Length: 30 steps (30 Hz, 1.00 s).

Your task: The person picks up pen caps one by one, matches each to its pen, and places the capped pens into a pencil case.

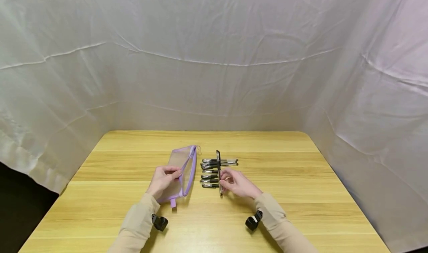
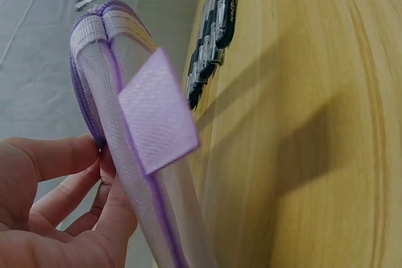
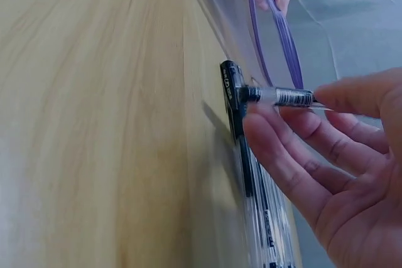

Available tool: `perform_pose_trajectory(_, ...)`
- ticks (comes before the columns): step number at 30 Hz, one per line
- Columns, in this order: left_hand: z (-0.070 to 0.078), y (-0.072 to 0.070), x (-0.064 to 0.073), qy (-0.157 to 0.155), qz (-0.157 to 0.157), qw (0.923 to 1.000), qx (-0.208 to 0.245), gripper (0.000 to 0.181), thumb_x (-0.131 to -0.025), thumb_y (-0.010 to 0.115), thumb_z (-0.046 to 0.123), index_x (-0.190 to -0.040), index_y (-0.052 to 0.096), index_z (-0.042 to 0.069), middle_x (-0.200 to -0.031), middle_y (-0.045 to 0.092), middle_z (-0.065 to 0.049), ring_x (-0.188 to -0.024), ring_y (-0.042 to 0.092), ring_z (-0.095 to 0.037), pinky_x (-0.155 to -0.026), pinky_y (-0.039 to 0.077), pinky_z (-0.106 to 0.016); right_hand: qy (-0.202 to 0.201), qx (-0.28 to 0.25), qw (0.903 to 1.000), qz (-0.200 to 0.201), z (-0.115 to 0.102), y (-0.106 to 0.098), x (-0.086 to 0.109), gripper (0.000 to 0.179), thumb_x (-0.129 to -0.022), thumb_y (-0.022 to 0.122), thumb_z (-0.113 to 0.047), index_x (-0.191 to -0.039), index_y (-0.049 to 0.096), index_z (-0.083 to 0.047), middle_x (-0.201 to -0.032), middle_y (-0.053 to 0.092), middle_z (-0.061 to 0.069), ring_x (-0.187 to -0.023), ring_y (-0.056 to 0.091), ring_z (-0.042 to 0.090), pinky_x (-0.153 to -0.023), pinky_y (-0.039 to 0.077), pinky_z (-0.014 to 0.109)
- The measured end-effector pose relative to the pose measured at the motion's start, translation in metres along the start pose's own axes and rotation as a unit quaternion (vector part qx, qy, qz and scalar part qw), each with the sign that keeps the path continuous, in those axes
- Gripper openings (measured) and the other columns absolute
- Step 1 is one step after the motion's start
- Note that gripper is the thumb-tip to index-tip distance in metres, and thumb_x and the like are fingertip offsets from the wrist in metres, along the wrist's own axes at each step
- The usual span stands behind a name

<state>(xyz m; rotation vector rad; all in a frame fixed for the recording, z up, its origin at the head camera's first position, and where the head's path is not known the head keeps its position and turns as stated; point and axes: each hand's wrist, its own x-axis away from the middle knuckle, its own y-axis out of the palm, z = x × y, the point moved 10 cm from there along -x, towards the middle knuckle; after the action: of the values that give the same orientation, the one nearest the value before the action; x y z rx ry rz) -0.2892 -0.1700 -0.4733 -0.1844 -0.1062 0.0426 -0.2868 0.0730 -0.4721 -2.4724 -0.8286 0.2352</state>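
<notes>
My left hand (image 1: pixel 164 180) pinches one edge of a purple mesh zipper pouch (image 1: pixel 189 173), its zipper side facing right and its mouth parted. In the left wrist view, the pouch's purple tab (image 2: pixel 160 114) hangs at the near end. My right hand (image 1: pixel 239 182) holds a black-capped clear pen (image 1: pixel 218 160) between thumb and fingers, pointing away from me above the other pens. Those pens (image 1: pixel 209 176) lie in a row on the table, capped ends to the left. In the right wrist view, the held pen (image 3: pixel 286 96) crosses over the row.
A light wood table (image 1: pixel 214 223) carries everything. Grey-white curtains (image 1: pixel 214 78) enclose the back and both sides. A small black camera is strapped to each wrist, the left camera (image 1: pixel 159 222) and the right camera (image 1: pixel 252 222).
</notes>
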Motion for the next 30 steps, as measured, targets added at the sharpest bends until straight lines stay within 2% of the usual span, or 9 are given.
perform_pose_trajectory(3, 0.0, 0.001, 0.0, 0.001, -0.004, 1.0, 0.003, 0.027, -0.091, 0.069, 0.0, -0.111, 0.067, -0.017, -0.091, 0.075, -0.009, -0.072, 0.063, -0.007, -0.068, 0.056, -0.019, 0.011, -0.046, 0.9989, 0.0, 0.003, 0.002, -0.003, 0.039, -0.101, 0.056, -0.01, -0.134, 0.044, 0.006, -0.109, 0.066, 0.02, -0.081, 0.072, 0.021, -0.079, 0.062, 0.029)
perform_pose_trajectory(5, 0.0, 0.001, 0.0, 0.002, -0.004, 1.0, 0.003, 0.027, -0.091, 0.068, -0.001, -0.112, 0.067, -0.017, -0.092, 0.075, -0.012, -0.073, 0.063, -0.007, -0.069, 0.057, -0.02, 0.021, -0.102, 0.9946, -0.002, 0.003, 0.004, -0.007, 0.045, -0.1, 0.056, -0.006, -0.139, 0.039, 0.008, -0.114, 0.063, 0.026, -0.082, 0.072, 0.023, -0.082, 0.063, 0.034)
perform_pose_trajectory(9, -0.001, 0.002, -0.001, 0.008, -0.003, 1.0, -0.004, 0.024, -0.091, 0.067, -0.003, -0.111, 0.067, -0.017, -0.091, 0.076, -0.014, -0.07, 0.063, -0.005, -0.068, 0.057, -0.019, 0.051, -0.21, 0.9764, -0.012, 0.001, 0.01, -0.017, 0.05, -0.099, 0.055, 0.0, -0.143, 0.034, 0.012, -0.118, 0.06, 0.036, -0.081, 0.072, 0.022, -0.082, 0.063, 0.041)
perform_pose_trajectory(13, 0.0, 0.003, -0.001, 0.013, 0.0, 0.9997, -0.019, 0.022, -0.091, 0.066, -0.004, -0.108, 0.068, -0.017, -0.089, 0.076, -0.015, -0.069, 0.062, -0.004, -0.065, 0.055, -0.016, 0.083, -0.257, 0.9625, -0.023, 0.0, 0.02, -0.03, 0.046, -0.098, 0.055, 0.002, -0.139, 0.037, 0.014, -0.117, 0.061, 0.039, -0.077, 0.072, 0.02, -0.08, 0.064, 0.039)
perform_pose_trajectory(16, 0.001, 0.004, -0.001, 0.018, 0.004, 0.9994, -0.028, 0.02, -0.091, 0.066, -0.004, -0.106, 0.069, -0.017, -0.09, 0.076, -0.018, -0.07, 0.062, -0.005, -0.065, 0.056, -0.016, 0.115, -0.295, 0.9482, -0.021, 0.003, 0.027, -0.04, 0.046, -0.097, 0.057, 0.003, -0.137, 0.037, 0.014, -0.114, 0.063, 0.034, -0.075, 0.072, 0.021, -0.078, 0.064, 0.038)
perform_pose_trajectory(19, 0.001, 0.005, -0.001, 0.021, 0.005, 0.9994, -0.027, 0.02, -0.09, 0.067, -0.005, -0.106, 0.069, -0.017, -0.091, 0.075, -0.021, -0.07, 0.063, -0.006, -0.066, 0.057, -0.018, 0.145, -0.332, 0.932, -0.02, 0.007, 0.035, -0.05, 0.045, -0.096, 0.058, 0.004, -0.136, 0.038, 0.013, -0.104, 0.066, 0.025, -0.072, 0.072, 0.022, -0.076, 0.064, 0.036)
perform_pose_trajectory(23, 0.0, 0.007, -0.001, 0.02, 0.004, 0.9996, -0.021, 0.02, -0.09, 0.067, -0.005, -0.106, 0.069, -0.017, -0.092, 0.075, -0.023, -0.071, 0.064, -0.006, -0.067, 0.059, -0.019, 0.168, -0.343, 0.9237, -0.028, 0.008, 0.045, -0.062, 0.036, -0.096, 0.057, 0.004, -0.128, 0.043, 0.013, -0.088, 0.066, 0.015, -0.069, 0.072, 0.022, -0.074, 0.064, 0.034)
perform_pose_trajectory(27, 0.0, 0.008, -0.001, 0.023, 0.006, 0.9996, -0.018, 0.02, -0.09, 0.067, -0.005, -0.106, 0.069, -0.017, -0.091, 0.075, -0.022, -0.071, 0.064, -0.006, -0.068, 0.06, -0.022, 0.182, -0.334, 0.9243, -0.032, 0.005, 0.054, -0.071, 0.028, -0.096, 0.058, 0.004, -0.121, 0.046, 0.011, -0.084, 0.065, 0.014, -0.066, 0.071, 0.022, -0.072, 0.064, 0.033)
perform_pose_trajectory(30, -0.001, 0.007, -0.002, 0.023, 0.011, 0.9995, -0.02, 0.019, -0.09, 0.067, -0.004, -0.105, 0.069, -0.016, -0.092, 0.075, -0.023, -0.071, 0.064, -0.007, -0.07, 0.061, -0.025, 0.185, -0.324, 0.9272, -0.033, 0.0, 0.06, -0.076, 0.035, -0.094, 0.06, 0.004, -0.125, 0.045, 0.01, -0.084, 0.067, 0.015, -0.064, 0.072, 0.021, -0.071, 0.064, 0.032)
